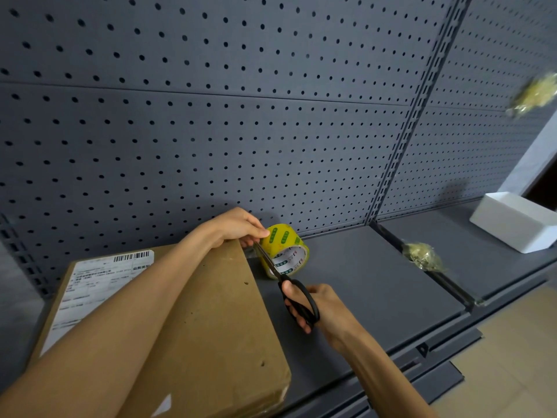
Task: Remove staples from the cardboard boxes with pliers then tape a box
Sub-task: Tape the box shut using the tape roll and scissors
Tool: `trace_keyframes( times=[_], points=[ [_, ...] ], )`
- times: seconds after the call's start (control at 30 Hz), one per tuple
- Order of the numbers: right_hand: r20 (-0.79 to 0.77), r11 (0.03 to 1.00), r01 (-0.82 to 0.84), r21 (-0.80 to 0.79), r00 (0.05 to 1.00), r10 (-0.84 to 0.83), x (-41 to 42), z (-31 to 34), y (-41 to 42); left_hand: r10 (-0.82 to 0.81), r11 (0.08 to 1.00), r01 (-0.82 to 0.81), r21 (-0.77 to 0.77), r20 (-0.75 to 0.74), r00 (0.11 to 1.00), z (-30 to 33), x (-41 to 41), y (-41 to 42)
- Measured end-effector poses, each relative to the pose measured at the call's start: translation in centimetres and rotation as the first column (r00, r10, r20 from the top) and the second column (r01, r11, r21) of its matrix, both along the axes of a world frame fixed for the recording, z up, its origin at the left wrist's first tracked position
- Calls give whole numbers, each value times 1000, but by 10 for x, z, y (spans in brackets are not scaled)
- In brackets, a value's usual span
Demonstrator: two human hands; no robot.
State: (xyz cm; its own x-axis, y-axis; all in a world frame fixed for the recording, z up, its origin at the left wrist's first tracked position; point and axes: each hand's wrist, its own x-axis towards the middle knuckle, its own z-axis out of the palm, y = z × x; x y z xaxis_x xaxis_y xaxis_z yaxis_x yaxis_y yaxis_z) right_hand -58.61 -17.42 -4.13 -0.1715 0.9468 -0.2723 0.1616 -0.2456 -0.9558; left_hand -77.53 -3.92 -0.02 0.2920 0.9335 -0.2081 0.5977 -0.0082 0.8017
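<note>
left hand (238,226) pinches tape at box (211,312) far corner, roll (284,250) at 12 o'clock on shelf (361,282); right hand (313,306) grips scissors (289,285). risk: slack tape folds, blades nick fingers.

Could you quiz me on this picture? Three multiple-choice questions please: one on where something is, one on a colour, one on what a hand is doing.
1. Where is the white box?
A. on the grey shelf, far right
B. on the cardboard box
C. hung on the pegboard

2. What colour is the tape roll?
A. brown
B. yellow with green marks
C. red

3. What is the right hand doing?
A. resting flat
B. gripping the scissors
C. holding pliers

Answers: 1 A, it sits on the shelf at the right edge. 2 B, yellow band, green marks. 3 B, fingers pass through the black handles, blades at the tape beside the left hand.
</note>
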Motion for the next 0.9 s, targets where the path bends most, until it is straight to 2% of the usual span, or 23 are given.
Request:
trace_keyframes(
  times=[0.9],
  points=[
    [60, 1000, -8, 27, 998, 6, -4, 1, 18, -3, 999, 2, 39, 20, 1000, 1, 4, -4]
  ],
)
